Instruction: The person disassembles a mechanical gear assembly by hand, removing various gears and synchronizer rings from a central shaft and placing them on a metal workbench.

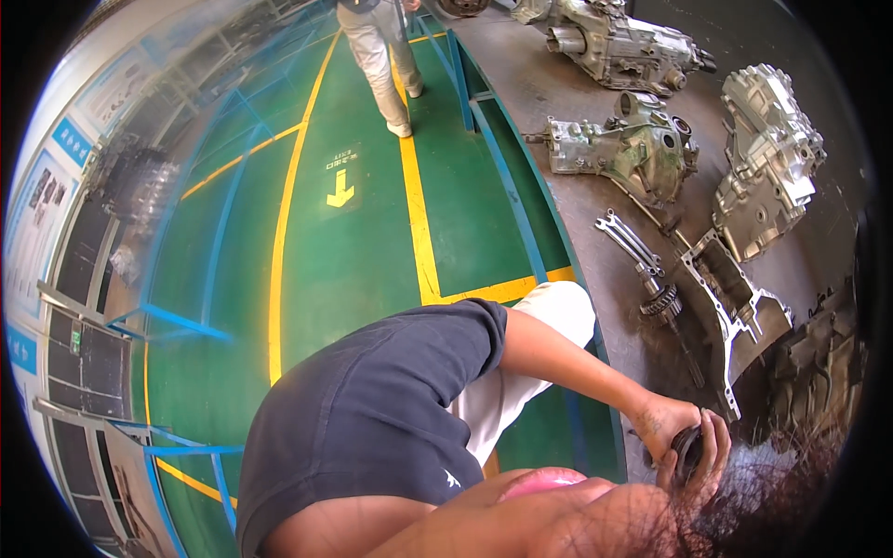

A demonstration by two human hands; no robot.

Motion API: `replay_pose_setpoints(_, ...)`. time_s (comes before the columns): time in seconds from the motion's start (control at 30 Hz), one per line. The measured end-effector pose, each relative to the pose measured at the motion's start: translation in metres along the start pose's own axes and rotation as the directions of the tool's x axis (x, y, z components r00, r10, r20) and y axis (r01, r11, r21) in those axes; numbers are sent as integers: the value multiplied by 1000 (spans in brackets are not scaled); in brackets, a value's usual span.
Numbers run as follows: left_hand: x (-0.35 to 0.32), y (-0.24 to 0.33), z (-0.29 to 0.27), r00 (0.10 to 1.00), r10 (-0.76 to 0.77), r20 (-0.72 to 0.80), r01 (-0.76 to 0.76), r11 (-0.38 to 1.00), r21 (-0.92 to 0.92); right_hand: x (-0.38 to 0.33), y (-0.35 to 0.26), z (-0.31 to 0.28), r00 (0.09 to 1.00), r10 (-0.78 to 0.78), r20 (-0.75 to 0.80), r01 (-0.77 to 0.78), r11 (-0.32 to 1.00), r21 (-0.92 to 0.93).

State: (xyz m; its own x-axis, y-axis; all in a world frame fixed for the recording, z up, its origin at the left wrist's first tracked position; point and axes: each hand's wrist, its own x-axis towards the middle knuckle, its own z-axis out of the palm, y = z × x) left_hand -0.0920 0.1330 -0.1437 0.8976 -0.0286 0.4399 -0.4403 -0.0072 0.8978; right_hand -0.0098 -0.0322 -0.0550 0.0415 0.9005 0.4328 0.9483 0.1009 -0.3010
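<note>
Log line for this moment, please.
hand: grips dark round part at bench edge | other hand: unseen | nearby: geared shaft, wrenches

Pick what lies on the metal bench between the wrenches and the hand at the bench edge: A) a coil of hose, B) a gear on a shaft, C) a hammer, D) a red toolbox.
B: a toothed gear on a shaft lies just below the wrenches on the bench, above the hand gripping a dark part.

Wrenches [629, 238] on workbench [558, 112], left of housing [770, 158]
</note>
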Motion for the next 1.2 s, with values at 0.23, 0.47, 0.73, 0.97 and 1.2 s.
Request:
replay_pose_setpoints(0.23,-3,8,-1,997,-79,2,79,993,90,-10,23,5,998,-61,18,63,988,-143)
replay_pose_setpoints(0.47,-3,16,4,993,-49,-107,50,999,5,-20,39,20,991,-65,-118,53,994,-98)
replay_pose_setpoints(0.73,-3,11,10,998,-56,-22,48,960,-275,-27,36,30,967,-212,-137,181,961,-208)
replay_pose_setpoints(0.97,-3,19,10,996,-67,-52,60,992,-114,-29,31,34,938,-317,-141,266,918,-293)
replay_pose_setpoints(1.2,-4,25,17,976,-53,-212,42,998,-55,-32,28,38,903,-404,-149,321,863,-390)
